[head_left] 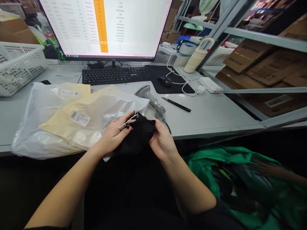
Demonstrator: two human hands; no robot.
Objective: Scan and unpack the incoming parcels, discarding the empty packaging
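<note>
Between my hands, at the desk's front edge, is a piece of black cloth [139,135]; its full shape is hidden against the dark clothing below. My left hand [115,134] is closed on its left side, where a white string and a small tag [123,126] show by the fingers. My right hand [164,140] pinches the cloth's right edge between thumb and fingers. Left of the cloth lie clear plastic bags [48,143] and yellowish packages, one bearing a white barcode label [80,118]. Just behind my hands rests a grey barcode scanner [146,93].
Behind are a keyboard [115,75], a monitor [112,28], a mouse [164,81] on a black pad and a pen [177,104]. A white basket [21,68] stands left. Cartons [249,57] fill the right shelf. Below right, another person's hand [268,167] reaches over a green sack [203,163].
</note>
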